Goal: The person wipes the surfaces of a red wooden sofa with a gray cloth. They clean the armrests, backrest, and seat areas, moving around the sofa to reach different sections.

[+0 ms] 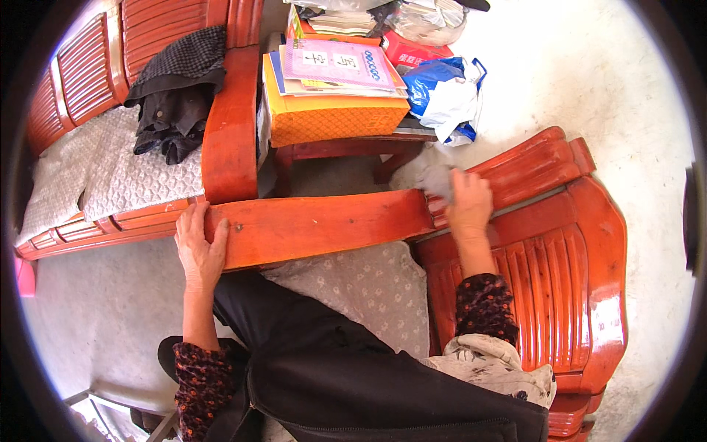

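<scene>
Before me runs the flat armrest (315, 224) of a reddish-brown wooden armchair. Its front end is gripped by my left hand (199, 243), thumb on top and fingers over the corner. My right hand (469, 204) is at the rear end, beside the slatted wooden backrest (541, 293). Blurred in its fingers is a greyish piece of cloth (436, 179), close to the joint of armrest and back; whether it touches the wood I cannot tell. A patterned pale seat cover (364, 293) lies under the armrest.
A wooden bench (229, 138) with a quilted cover and dark folded clothing (177, 99) stands at the upper left. Beyond the armrest, an orange box (337, 119) topped with booklets (339, 61) sits on a low wooden stand (353, 149). Plastic bags (450, 99) lie beside it.
</scene>
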Demonstrator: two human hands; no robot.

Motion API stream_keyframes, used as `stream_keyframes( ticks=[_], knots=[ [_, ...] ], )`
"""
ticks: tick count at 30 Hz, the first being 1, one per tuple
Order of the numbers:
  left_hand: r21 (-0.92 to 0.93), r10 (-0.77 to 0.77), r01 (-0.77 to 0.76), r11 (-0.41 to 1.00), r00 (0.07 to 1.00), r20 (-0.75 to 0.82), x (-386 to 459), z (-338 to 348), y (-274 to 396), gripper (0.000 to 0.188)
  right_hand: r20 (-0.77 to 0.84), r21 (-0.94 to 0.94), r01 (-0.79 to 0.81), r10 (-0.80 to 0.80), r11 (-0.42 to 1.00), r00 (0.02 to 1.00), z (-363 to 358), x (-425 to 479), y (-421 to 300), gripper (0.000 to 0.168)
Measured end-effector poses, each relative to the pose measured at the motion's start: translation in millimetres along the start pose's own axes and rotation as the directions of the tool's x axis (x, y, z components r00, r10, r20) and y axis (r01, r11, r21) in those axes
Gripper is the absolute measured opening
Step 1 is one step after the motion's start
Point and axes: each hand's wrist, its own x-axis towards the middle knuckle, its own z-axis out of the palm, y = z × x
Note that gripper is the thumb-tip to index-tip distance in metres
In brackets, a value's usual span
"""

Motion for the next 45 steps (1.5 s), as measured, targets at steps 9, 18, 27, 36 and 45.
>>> stream_keyframes(
  ticks=[9, 18, 27, 36, 45],
  knots=[
    [-0.011, 0.023, -0.023, 1.0, 0.999, -0.028, -1.0, 0.2, 2.7, 0.042, 0.112, 0.327, -0.08, 0.045, 0.942, 0.993, 62.2, -30.3, -51.7, 0.041],
    [-0.047, 0.015, -0.018, 0.999, 0.998, -0.053, 0.1, -0.5, 2.6, 0.032, -0.022, 0.782, 0.091, -0.118, 0.617, 0.993, -6.8, -53.6, -170.2, 0.059],
    [-0.094, 0.076, -0.08, 0.992, 0.996, -0.038, 3.6, 0.3, -13.5, 0.025, -0.307, 0.852, 0.418, -0.345, 0.316, 0.887, -47.2, -25.2, -243.0, 0.054],
    [-0.1, 0.057, -0.065, 0.993, 0.995, -0.077, 3.7, 1.8, -17.2, 0.024, 0.098, 0.439, -0.091, 0.054, 0.894, 0.994, 49.1, -61.0, -55.0, 0.051],
    [-0.566, -0.254, 0.127, 0.814, 0.955, -0.152, -3.3, 11.2, -33.5, 0.029, -0.097, 0.852, 0.192, -0.213, 0.488, 0.972, -27.2, -20.1, -229.5, 0.053]
  ],
)
